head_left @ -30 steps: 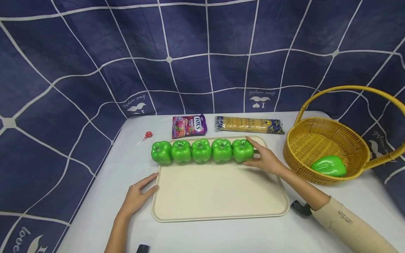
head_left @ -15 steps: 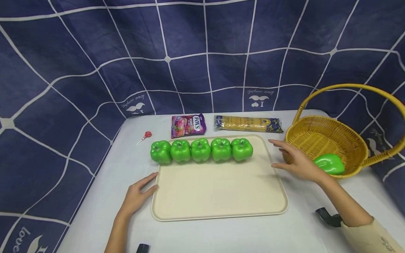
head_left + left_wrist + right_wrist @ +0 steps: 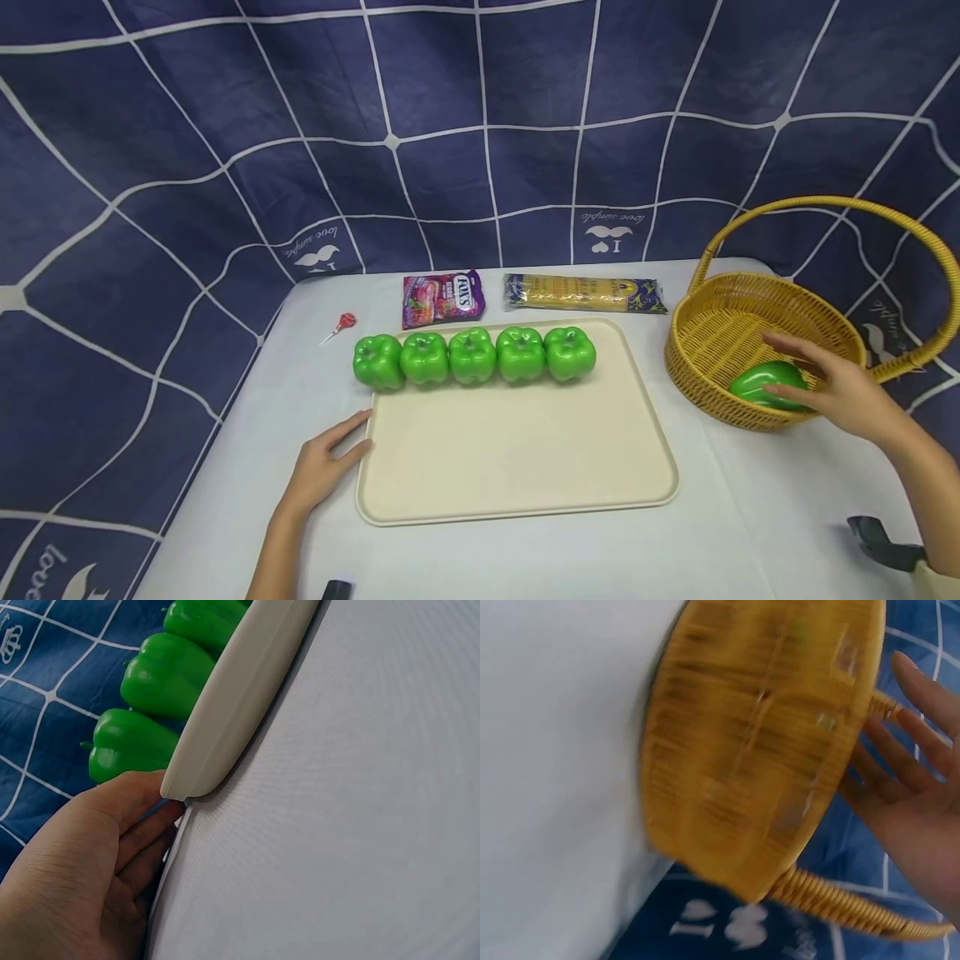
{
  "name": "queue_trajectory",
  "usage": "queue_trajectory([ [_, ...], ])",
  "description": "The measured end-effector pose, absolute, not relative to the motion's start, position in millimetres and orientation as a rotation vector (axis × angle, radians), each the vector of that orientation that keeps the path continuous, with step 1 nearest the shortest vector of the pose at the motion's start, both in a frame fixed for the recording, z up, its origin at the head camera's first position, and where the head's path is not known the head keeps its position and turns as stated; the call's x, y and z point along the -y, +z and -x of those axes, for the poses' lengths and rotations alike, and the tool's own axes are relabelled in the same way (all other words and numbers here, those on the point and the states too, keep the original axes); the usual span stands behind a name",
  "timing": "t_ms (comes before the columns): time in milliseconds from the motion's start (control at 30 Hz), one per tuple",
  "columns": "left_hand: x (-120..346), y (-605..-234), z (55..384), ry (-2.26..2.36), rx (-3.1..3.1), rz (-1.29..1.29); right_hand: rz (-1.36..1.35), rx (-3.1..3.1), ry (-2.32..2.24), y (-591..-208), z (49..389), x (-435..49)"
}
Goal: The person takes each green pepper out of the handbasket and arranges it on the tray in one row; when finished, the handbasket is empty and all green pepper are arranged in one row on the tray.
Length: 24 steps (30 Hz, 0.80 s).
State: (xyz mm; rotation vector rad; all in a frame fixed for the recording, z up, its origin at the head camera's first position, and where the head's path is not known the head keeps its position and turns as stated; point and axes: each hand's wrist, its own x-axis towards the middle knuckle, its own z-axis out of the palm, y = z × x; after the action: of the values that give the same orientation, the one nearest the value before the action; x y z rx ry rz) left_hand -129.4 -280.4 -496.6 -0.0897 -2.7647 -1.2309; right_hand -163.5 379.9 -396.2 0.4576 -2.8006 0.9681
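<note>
Several green bell peppers (image 3: 472,356) stand in a row along the far side of the cream tray (image 3: 517,450). At the tray's left edge, the fingertips of my left hand (image 3: 318,467) touch the rim, with the fingers fairly straight; the left wrist view shows them by the tray's corner. My right hand (image 3: 847,392) hovers over the near right part of the wicker basket (image 3: 697,379), fingers spread and thumb apart. Below it in the basket lies one green bell pepper (image 3: 765,385), partly covered by the hand. Contact with that pepper cannot be made out.
Behind the tray lie a purple candy bag (image 3: 442,298) and a long pack of pasta (image 3: 585,293). A red lollipop (image 3: 345,322) lies at the left. The basket's tall handle (image 3: 825,200) arches above it. A blue checked cloth (image 3: 450,100) hangs behind the white table.
My right hand has left the rightmost pepper in the row and moved right, over the basket. My left hand stays at the tray's edge.
</note>
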Motion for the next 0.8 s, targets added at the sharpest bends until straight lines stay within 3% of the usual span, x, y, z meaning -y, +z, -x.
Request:
queue_trajectory([
  [433, 280.8, -495.3, 128.2, -1.261, 2.767, 0.078, -0.384, 3.029, 0.657, -403.1, 173.0, -396.6],
  [800, 281.2, -495.8, 128.5, -1.251, 2.773, 0.069, -0.278, 2.962, 0.616, -412.8, 202.1, -390.3],
])
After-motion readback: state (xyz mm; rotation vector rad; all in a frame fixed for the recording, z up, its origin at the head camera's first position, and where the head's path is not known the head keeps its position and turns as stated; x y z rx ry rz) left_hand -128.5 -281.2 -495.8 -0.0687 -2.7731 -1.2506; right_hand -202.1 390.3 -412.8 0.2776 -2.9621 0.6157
